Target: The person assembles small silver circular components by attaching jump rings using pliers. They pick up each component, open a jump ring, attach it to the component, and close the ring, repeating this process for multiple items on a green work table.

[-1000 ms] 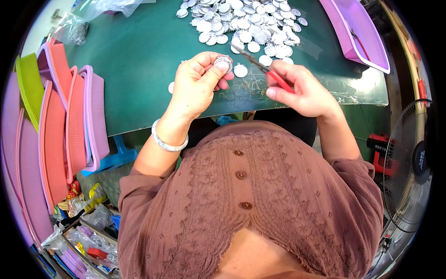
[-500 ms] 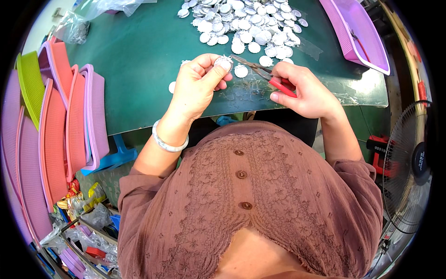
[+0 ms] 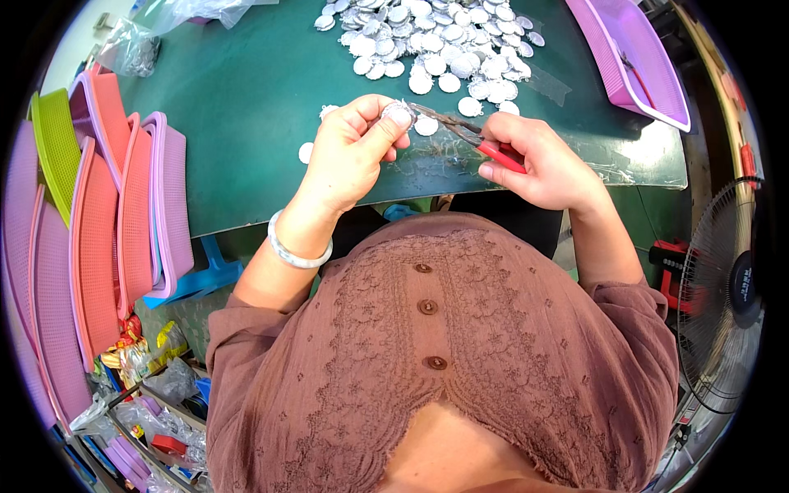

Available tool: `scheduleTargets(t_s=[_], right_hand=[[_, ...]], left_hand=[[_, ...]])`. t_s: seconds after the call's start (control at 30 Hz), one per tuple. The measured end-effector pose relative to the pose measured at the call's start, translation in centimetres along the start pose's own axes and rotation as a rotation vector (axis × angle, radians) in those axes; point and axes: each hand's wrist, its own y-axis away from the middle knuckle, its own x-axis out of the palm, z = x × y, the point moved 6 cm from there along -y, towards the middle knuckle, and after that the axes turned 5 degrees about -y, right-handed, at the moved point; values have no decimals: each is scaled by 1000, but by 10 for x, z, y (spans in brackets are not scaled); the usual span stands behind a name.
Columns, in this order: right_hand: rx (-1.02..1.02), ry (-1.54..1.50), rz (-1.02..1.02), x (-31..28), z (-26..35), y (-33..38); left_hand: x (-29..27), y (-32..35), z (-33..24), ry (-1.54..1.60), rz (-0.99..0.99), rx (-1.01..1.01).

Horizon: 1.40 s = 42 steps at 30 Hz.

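Between the thumb and fingers of my left hand (image 3: 352,152) is a round silver pendant (image 3: 399,113) with a rough rim. My right hand (image 3: 544,160) is closed round a pair of pliers (image 3: 501,157) with red handles. Their narrow metal jaws point left and meet the pendant's right edge; whether they grip it is too small to tell. Just below the jaws, another round silver pendant (image 3: 426,126) lies on the green table (image 3: 246,115). Two more discs lie beside my left hand, one of them partly hidden behind it.
A heap of silver pendants (image 3: 444,37) spreads over the table's far middle. At the right edge stands a purple basket (image 3: 606,62) with a red-handled tool inside. Stacked plastic baskets (image 3: 99,246) crowd the left side. A clear bag (image 3: 129,49) sits far left; a fan (image 3: 713,287) stands right.
The pliers' jaws have dipped slightly and now touch the pendant's edge lower down. The pendant has tilted a little in my left fingers. Both hands stay nearly in place.
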Motion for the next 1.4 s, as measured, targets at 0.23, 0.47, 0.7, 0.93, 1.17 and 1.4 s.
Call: scheduleTargets(t_s=[0.23,0.47,0.7,0.93,1.17,1.4], right_hand=[[15,40,-1,3,-3,3],[-15,8,39,5,-7,4],[-46,-37,49,6,-5,4],[-8,-76,101,8,-9,4],[0,25,-29,-1,-13,8],[540,254,-510,-65,-66,65]], left_hand=[[1,3,-2,-50,26,58],[4,4,-1,-35,48,88],[3,5,0,26,67,100],[2,5,4,73,108,123],[-6,2,20,58,-12,-26],[-28,2,23,-256,-141,-115]])
